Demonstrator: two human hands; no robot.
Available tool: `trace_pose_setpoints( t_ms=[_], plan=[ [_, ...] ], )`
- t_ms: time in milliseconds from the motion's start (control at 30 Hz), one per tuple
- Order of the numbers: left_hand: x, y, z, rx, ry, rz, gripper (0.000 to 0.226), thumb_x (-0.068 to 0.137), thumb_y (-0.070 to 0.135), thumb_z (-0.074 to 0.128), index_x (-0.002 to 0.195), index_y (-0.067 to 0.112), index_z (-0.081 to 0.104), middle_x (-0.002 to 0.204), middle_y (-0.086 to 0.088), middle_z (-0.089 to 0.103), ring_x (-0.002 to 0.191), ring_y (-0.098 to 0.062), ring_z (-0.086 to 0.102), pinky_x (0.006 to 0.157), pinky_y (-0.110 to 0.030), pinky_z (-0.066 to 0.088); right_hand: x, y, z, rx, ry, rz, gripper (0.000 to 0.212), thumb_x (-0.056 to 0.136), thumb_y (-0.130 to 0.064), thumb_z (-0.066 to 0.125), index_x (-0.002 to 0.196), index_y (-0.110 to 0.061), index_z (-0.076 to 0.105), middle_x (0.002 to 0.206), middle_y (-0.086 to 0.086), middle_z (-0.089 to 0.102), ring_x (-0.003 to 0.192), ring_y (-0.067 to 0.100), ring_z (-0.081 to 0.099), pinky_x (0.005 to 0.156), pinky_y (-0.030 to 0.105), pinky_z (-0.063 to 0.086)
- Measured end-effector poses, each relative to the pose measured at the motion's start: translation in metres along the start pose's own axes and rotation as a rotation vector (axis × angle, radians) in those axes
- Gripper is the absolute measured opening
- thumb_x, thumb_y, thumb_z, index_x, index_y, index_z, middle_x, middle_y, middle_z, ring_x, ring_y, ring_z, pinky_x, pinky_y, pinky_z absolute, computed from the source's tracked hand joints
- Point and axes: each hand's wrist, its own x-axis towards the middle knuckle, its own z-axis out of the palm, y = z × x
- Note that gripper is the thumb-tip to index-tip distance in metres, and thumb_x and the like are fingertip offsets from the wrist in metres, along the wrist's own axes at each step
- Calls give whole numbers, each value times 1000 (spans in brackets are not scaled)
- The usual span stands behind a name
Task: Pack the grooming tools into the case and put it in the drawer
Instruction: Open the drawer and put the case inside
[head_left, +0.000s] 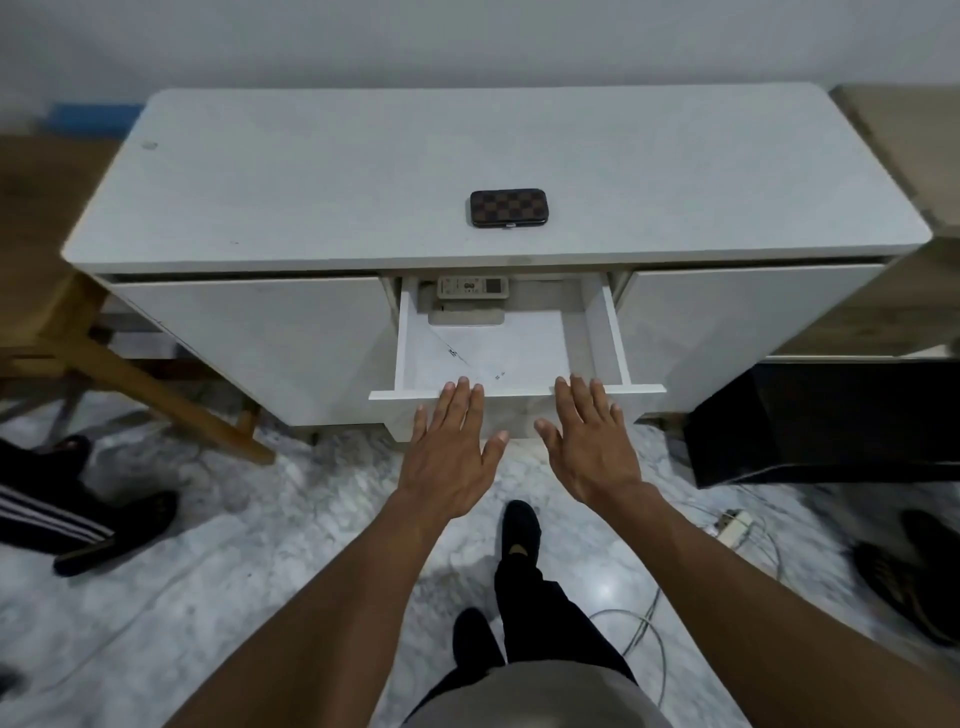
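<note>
A brown checkered case (510, 208), closed, lies on top of the white cabinet (311, 176), a little right of centre. Below it the middle drawer (618, 343) stands pulled out. My left hand (451, 441) and my right hand (589, 441) are both flat with fingers spread, fingertips reaching the drawer's front edge. Neither hand holds anything. No loose grooming tools are visible.
Two white remote controls (471, 287) lie at the back of the drawer. A wooden frame (104, 364) stands at the left, a black box (831, 415) at the right. Cables and a power strip (732, 525) lie on the marble floor. Another person's legs (62, 509) are at the left.
</note>
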Motion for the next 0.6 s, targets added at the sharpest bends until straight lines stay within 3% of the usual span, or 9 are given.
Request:
trace_pose_setpoints(
  t_ms=[467, 600],
  plan=[
    [-34, 6, -6, -20, -70, -11, 66, 103, 54, 18, 157, 23, -1, 166, 6, -9, 151, -12, -12, 120, -53, 3, -33, 4, -9, 65, -69, -14, 66, 102, -46, 32, 155, -17, 5, 165, 2, -2, 152, 23, -9, 123, 47, 15],
    [-32, 8, -16, 84, -45, 6, 65, 103, 54, 17, 158, 21, 6, 166, 2, 4, 153, -15, 1, 121, -55, 4, -33, -3, -19, 1, -68, 35, 63, 101, -48, 33, 154, -19, 14, 164, 1, 10, 152, 24, 3, 119, 54, 17]
  ],
)
